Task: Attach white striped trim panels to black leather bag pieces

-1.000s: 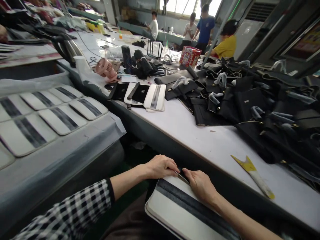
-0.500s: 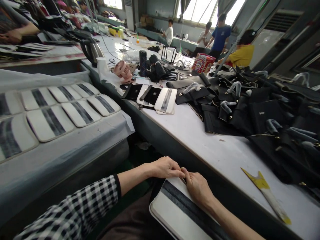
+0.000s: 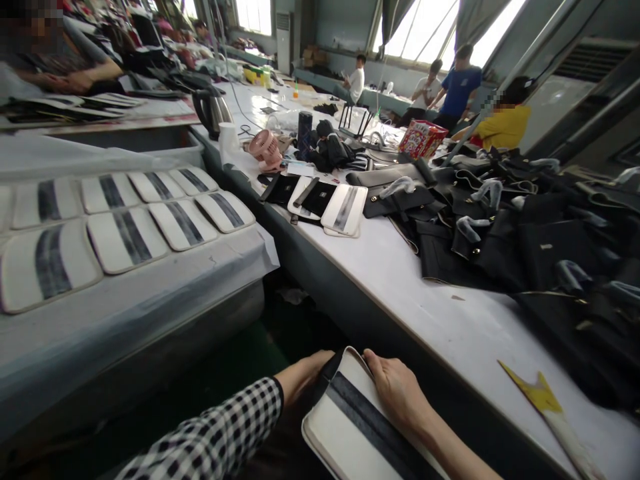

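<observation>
A white panel with a black stripe [image 3: 357, 410], which looks like a bag piece, lies tilted across my lap, with black material along its far left edge. My right hand [image 3: 397, 390] is closed on its far right edge, thumb near the corner. Against the black material at the far left side is my left hand [image 3: 310, 367]; its fingers are hidden behind the piece. On the worktable to the right lies a spreader with a yellow notched head [image 3: 537, 390] and a pale handle.
Rows of similar striped panels [image 3: 127, 237] lie on a covered surface at left. Black bag parts [image 3: 480, 227] are heaped on the white worktable [image 3: 400, 287]. Farther back stand a pink fan [image 3: 265, 148], a kettle [image 3: 213, 113] and a red box [image 3: 423, 138]. Several people are around.
My left hand has moved from the pinch at the panel's far corner to behind its left side. My right hand still grips the edge. The corner is now exposed, and the view has shifted left.
</observation>
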`<state>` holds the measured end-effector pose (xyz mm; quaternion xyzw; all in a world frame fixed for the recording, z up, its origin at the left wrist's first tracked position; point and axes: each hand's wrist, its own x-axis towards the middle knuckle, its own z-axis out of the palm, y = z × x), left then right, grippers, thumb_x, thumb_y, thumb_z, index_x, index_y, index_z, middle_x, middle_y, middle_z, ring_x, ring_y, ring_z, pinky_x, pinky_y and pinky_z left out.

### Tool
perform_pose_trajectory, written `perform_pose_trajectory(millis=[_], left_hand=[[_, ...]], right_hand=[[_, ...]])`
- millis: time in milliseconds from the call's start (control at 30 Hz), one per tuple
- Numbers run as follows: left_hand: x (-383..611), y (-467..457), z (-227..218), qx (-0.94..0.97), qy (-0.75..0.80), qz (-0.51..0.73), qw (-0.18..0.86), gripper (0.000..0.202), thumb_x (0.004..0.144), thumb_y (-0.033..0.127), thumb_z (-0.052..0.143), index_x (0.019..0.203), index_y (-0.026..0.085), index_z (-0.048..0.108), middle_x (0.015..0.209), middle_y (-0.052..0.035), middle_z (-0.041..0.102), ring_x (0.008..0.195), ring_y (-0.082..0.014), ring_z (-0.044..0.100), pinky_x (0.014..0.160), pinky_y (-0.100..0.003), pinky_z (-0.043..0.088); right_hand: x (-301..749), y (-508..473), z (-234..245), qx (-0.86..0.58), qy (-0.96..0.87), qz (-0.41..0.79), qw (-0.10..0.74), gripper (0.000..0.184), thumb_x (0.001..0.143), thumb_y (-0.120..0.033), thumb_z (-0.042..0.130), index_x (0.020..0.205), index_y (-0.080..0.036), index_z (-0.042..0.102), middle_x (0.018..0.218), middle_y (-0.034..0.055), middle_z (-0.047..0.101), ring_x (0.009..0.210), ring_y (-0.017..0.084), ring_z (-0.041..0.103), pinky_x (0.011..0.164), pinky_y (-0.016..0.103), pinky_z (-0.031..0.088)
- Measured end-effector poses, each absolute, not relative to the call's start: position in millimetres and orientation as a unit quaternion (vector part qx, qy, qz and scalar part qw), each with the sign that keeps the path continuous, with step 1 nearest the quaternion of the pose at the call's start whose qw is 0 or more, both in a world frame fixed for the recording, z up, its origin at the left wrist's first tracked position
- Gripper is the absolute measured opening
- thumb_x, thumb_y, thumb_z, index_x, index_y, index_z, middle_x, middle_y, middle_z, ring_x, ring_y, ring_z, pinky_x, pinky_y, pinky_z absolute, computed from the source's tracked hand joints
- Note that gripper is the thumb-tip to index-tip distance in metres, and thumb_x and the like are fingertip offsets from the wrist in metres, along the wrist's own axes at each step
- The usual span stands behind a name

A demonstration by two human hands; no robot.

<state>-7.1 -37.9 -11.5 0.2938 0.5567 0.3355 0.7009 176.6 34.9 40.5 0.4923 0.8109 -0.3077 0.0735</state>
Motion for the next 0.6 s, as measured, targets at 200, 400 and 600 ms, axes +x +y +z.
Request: perform_pose_trajectory(millis=[200,400,600], left_hand=[[-5,-41,-7,0.268,0.572,0.393,0.668,0.058,0.069,0.071,0.064,0.090,0.017,0.070,0.091,-0.0085,0.072,0.104,-0.0310,0.062,0.090,-0.038,0.049],[-9,-30,-17,0.281,0.602,0.395,0.635,0.045,0.083,0.057,0.063,0.101,0.016,0.069,0.104,-0.0106,0.070,0.104,-0.0261,0.063,0.092,-0.041,0.050],[-14,-27,-25,0.335,0.622,0.351,0.614,0.029,0.094,0.040,0.056,0.112,0.019,0.062,0.117,-0.0074,0.062,0.101,-0.0217,0.062,0.087,-0.039,0.053]], right_hand=[[174,39,43,0.429,0.809,-0.398,0.050,0.057,0.102,-0.051,0.015,0.110,-0.034,0.069,0.097,-0.0007,0.073,0.092,0.022,0.067,0.077,0.029,0.042],[170,41,42,0.421,0.762,-0.492,0.026,0.060,0.100,-0.056,0.018,0.087,-0.023,0.067,0.089,0.0010,0.070,0.084,0.021,0.064,0.074,0.028,0.043],[162,42,44,0.403,0.787,-0.463,0.058,0.060,0.100,-0.055,0.016,0.081,-0.021,0.062,0.083,0.0016,0.068,0.079,0.020,0.062,0.071,0.027,0.043]])
